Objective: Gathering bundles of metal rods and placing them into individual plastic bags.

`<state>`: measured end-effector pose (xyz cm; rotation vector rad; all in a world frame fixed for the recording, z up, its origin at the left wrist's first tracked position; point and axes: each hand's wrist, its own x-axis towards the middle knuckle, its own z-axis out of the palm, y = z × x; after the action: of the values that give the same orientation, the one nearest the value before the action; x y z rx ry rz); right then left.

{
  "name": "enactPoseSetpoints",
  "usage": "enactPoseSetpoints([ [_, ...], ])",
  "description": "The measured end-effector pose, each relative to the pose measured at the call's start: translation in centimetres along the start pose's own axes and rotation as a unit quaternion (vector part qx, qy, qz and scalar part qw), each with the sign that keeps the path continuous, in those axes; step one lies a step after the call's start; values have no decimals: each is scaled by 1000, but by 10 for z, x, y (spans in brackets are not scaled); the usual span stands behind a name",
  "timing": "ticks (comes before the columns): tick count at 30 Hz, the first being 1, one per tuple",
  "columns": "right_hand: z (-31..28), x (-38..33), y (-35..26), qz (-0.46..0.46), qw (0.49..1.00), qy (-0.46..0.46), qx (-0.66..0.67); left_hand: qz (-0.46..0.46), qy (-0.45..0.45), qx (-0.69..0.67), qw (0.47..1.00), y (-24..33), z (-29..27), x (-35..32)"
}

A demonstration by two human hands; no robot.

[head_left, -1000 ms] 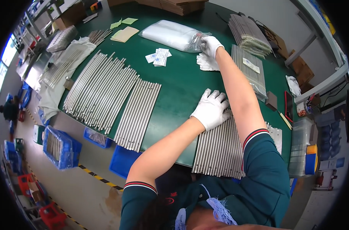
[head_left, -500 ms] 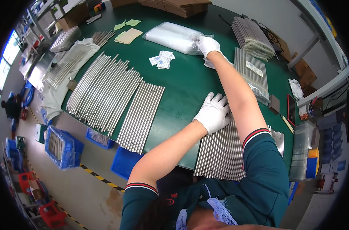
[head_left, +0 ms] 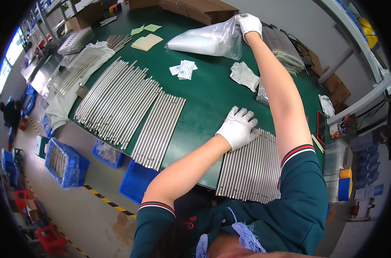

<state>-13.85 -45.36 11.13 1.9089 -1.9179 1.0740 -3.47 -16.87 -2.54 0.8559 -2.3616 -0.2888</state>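
Observation:
My right hand (head_left: 250,26), in a white glove, reaches to the far side and is closed on the edge of a clear plastic bag (head_left: 230,36). That edge is lifted, while the other end of the stack of bags lies flat on the green table. My left hand (head_left: 237,129), gloved too, rests with its fingers stretched out at the far left corner of a row of metal rods (head_left: 249,172). Those rods lie side by side at the near edge, partly hidden by my right arm. A loose white glove (head_left: 244,75) lies between my two hands.
Left of centre lie a small group of rods (head_left: 160,131) and a wider spread of rods (head_left: 116,103). Printed slips (head_left: 186,69) and paper pads (head_left: 146,42) are farther back. Wrapped bundles (head_left: 283,49) stand far right; folded cardboard (head_left: 199,9) sits at the back.
My right hand has moved farther away and slightly right, pulling the bag's edge up off the stack. The loose glove now shows fully. My left hand stays nearly in place.

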Motion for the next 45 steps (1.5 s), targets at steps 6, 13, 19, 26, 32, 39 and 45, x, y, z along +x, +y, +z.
enactPoseSetpoints([
  [6, -94, 22, -15, -14, 978, 188, 91, -17, -48, 21, 998, -6, -2, -6],
  [13, -262, -50, -52, -200, 954, 114, -192, -16, 157, 4, 987, 5, -28, 14],
  [19, -321, -137, -39, -44, 967, -117, 221, -59, 377, -192, 904, 15, -70, 1],
  [26, -345, -220, -6, 83, 554, -323, 763, -153, 144, -609, 765, 74, -155, -5],
  [32, -290, -373, 4, 244, 589, -214, 740, -204, 366, -596, 685, 120, -138, -26],
  [39, -279, -461, -29, 172, 727, -223, 627, -141, 459, -401, 780, 159, -95, -64],
  [45, -287, -470, -16, 343, 639, -307, 617, -220, 331, -415, 819, 170, -98, -81],
])
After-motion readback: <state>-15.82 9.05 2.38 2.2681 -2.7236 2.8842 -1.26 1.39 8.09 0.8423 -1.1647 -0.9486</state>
